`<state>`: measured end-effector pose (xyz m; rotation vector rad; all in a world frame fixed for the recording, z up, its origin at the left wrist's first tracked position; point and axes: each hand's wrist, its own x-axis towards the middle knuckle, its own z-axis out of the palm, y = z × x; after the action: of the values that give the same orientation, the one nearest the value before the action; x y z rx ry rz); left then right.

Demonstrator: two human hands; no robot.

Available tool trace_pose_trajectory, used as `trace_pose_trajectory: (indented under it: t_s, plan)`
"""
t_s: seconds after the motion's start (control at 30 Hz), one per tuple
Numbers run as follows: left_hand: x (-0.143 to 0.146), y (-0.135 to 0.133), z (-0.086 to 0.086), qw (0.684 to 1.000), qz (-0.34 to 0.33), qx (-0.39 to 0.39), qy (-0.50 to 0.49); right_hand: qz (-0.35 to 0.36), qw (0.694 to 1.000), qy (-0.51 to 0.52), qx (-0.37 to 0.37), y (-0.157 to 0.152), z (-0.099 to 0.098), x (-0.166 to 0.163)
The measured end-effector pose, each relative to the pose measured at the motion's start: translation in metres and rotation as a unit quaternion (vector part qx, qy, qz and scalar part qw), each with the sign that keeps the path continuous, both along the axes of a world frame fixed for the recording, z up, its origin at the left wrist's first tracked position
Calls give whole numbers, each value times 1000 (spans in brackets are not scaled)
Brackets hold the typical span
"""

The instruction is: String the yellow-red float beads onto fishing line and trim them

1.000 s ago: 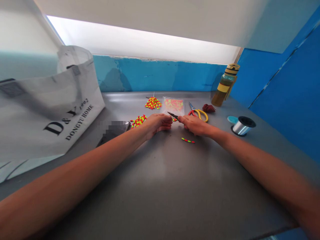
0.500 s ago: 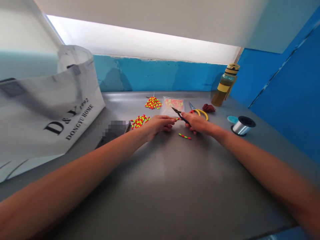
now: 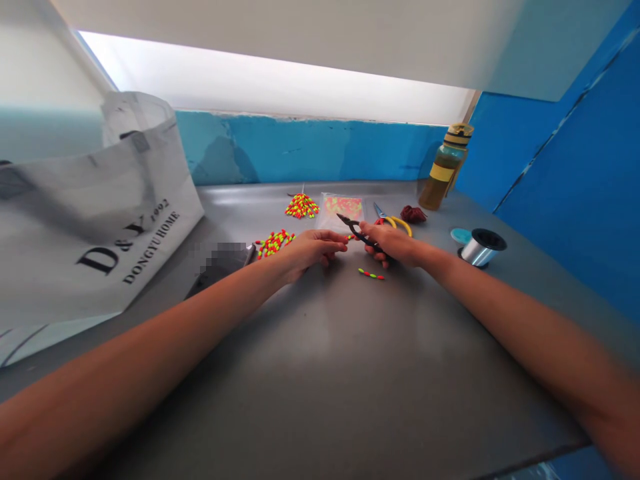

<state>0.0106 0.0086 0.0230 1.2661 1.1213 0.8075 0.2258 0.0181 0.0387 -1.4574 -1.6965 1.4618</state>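
My left hand (image 3: 313, 252) is closed in a pinch, with a short string of red and yellow-green beads (image 3: 349, 237) at its fingertips. Only a bit of that string shows between my two hands. My right hand (image 3: 387, 241) grips a pair of dark-handled pliers (image 3: 354, 226), their jaws pointing up and left above the beads. On the grey table below my hands lies another short row of joined red and green beads (image 3: 371, 274).
Two bead piles (image 3: 274, 244) (image 3: 301, 206) lie to the left, and a clear bag of beads (image 3: 343, 208) behind. Yellow-handled scissors (image 3: 400, 225), dark red cord (image 3: 413, 214), a bottle (image 3: 443, 170) and a wire spool (image 3: 481, 249) stand right. A white tote bag (image 3: 145, 220) stands left.
The view has shifted slightly, so most things sit a little further left. Both hands keep nearly the same pose, and the pliers' handles look slightly wider apart.
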Motion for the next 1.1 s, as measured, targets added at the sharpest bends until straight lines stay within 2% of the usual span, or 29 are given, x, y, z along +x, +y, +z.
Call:
trace_pose_trajectory:
  t_s: [0.63, 1.1]
  plan:
    - [1, -3, 1, 998, -21, 42, 45, -14, 1000, 16, -21, -1, 1, 0]
    - [-3, 1, -2, 995, -70, 50, 58, -7, 999, 31, -25, 1, -1, 2]
